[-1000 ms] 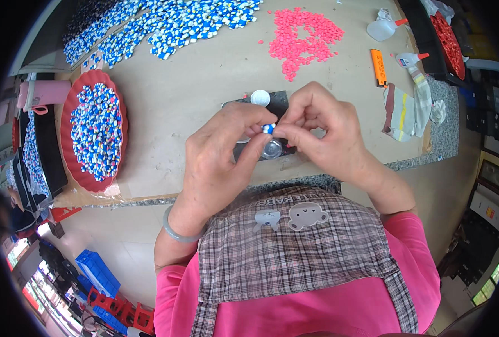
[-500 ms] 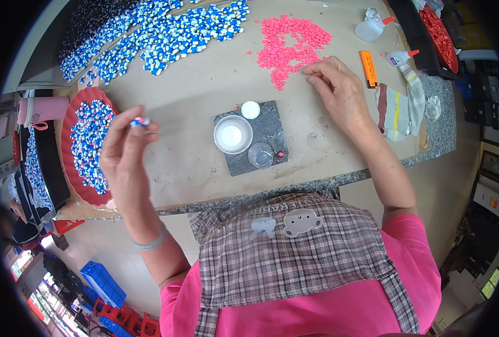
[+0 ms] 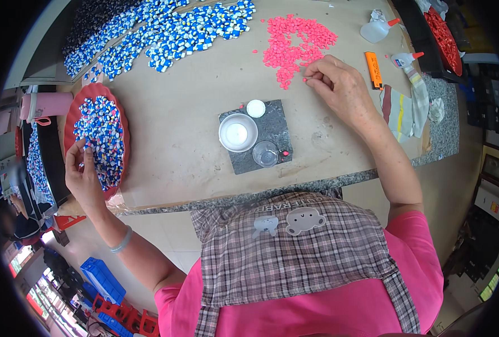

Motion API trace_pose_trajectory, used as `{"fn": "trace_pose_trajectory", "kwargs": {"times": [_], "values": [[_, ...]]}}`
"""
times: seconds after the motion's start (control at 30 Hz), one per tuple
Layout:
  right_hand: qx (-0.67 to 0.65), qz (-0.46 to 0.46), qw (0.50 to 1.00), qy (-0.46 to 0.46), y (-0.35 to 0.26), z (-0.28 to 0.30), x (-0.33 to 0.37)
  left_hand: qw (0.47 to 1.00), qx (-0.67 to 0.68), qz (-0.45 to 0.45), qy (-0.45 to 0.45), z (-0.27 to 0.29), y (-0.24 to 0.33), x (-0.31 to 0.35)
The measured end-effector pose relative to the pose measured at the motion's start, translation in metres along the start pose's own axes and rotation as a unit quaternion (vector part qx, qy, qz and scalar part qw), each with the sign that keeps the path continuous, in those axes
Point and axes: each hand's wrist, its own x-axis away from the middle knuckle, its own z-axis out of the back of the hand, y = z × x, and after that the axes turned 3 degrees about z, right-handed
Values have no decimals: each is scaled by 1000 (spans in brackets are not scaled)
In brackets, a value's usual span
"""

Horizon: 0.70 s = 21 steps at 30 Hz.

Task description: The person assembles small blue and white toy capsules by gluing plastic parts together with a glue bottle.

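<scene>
My left hand (image 3: 85, 177) is over the near left part of a red scalloped tray (image 3: 127, 126) heaped with small blue, white and pink pieces (image 3: 106, 121). Its thumb and fingers are slightly apart, their tips at the heap, and I make out no piece held between them. Beside a scatter of small pink pieces (image 3: 303, 42), my right hand (image 3: 342, 90) pinches one pink piece (image 3: 305, 80) between thumb and forefinger. On a dark stone slab (image 3: 275, 123) between the hands stand a white dish (image 3: 223, 133), a small clear cup (image 3: 265, 154) and a round white lid-like disc (image 3: 255, 108).
Many blue and white pieces (image 3: 182, 39) cover the table's far left. At the right lie an orange lighter-shaped object (image 3: 373, 70), two red-tipped bottles (image 3: 376, 31) (image 3: 402, 60) and a striped cloth (image 3: 398, 115). A pink cup (image 3: 53, 105) stands beyond the tray.
My left hand has moved left to the tray from beside it, and the blue and pink piece no longer shows in its fingertips. My right hand now has a pink piece in its pinch.
</scene>
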Motion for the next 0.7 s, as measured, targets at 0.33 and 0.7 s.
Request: {"fn": "trace_pose_trajectory", "kwargs": {"times": [0.33,0.7], "values": [[30,133,991,13,-1,4,-4,973,-193,-120,41,-3,28,-5],[-16,48,991,-124,-7,18,-14,973,-35,-218,-68,-128,108,-26]]}}
